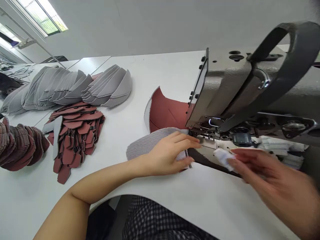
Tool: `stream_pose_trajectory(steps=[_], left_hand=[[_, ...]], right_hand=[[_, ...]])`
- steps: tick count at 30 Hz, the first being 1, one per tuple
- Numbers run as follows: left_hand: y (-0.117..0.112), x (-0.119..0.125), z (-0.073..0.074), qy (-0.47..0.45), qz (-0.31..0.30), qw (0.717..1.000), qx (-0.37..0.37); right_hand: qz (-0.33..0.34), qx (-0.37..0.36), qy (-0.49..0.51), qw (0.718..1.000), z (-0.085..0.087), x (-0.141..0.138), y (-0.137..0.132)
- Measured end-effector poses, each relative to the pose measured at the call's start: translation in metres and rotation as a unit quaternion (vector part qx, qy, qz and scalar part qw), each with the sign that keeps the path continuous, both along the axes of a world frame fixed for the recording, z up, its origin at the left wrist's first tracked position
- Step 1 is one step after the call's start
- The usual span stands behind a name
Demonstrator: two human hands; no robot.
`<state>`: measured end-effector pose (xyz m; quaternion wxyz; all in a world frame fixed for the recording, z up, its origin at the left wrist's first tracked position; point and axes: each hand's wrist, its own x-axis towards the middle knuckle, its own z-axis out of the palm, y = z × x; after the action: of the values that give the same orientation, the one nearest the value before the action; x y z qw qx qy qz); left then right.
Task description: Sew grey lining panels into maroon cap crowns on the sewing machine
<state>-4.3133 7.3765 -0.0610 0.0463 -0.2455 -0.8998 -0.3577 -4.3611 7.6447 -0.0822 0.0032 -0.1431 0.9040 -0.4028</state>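
My left hand (170,154) lies flat, fingers stretched, on a grey mesh shoe-upper piece (147,144) and presses it toward the needle area of the grey sewing machine (225,90). A dark red lining piece (165,111) curls up behind the mesh, running under the machine head. My right hand (270,180) is blurred at the right, close to the machine bed, with its fingers pinched on a small white scrap (223,158).
A fanned stack of grey cut pieces (75,88) lies at the back left of the white table (200,200), with a pile of dark red pieces (75,133) in front of it and another dark pile (20,146) at the far left edge. Folded white material (280,145) sits under the machine arm.
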Motion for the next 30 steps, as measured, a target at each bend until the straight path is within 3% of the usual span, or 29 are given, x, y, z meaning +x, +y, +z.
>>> stream_pose_trajectory(steps=[2,4,7,10,15,18,20,24,25,27,30], left_hand=[[0.01,0.003,0.006,-0.133,-0.036,0.986,0.098],[0.017,0.002,0.005,-0.234,-0.027,0.959,0.158],[0.02,-0.002,-0.004,-0.333,0.016,0.906,0.261],[0.019,-0.007,-0.01,-0.397,0.036,0.854,0.333],[0.025,-0.008,-0.008,-0.341,0.098,0.874,0.332],[0.028,-0.007,-0.009,-0.318,0.106,0.877,0.346],[0.03,-0.007,-0.011,-0.312,0.102,0.872,0.364],[0.031,-0.009,-0.013,-0.315,0.096,0.864,0.382],[0.031,-0.009,-0.013,-0.319,0.09,0.863,0.381],[0.03,-0.01,-0.013,-0.341,0.076,0.856,0.381],[0.03,-0.007,-0.01,-0.359,0.058,0.852,0.377]], right_hand=[[0.056,-0.097,-0.134,0.985,0.0,0.012,-0.019],[0.084,-0.189,-0.235,0.95,-0.005,0.017,-0.034],[0.078,-0.258,-0.266,0.925,-0.014,0.017,-0.043],[0.076,-0.272,-0.234,0.93,-0.019,0.017,-0.04],[0.074,-0.2,-0.021,0.977,-0.023,0.023,-0.037],[0.113,-0.153,0.106,0.976,-0.026,0.021,-0.038],[0.157,-0.107,0.201,0.961,-0.028,0.019,-0.038],[0.215,-0.001,0.404,0.889,-0.026,0.018,-0.038],[0.215,-0.003,0.42,0.882,-0.024,0.019,-0.038],[0.197,-0.049,0.377,0.904,-0.021,0.022,-0.039],[0.116,-0.184,0.157,0.963,-0.018,0.026,-0.04]])
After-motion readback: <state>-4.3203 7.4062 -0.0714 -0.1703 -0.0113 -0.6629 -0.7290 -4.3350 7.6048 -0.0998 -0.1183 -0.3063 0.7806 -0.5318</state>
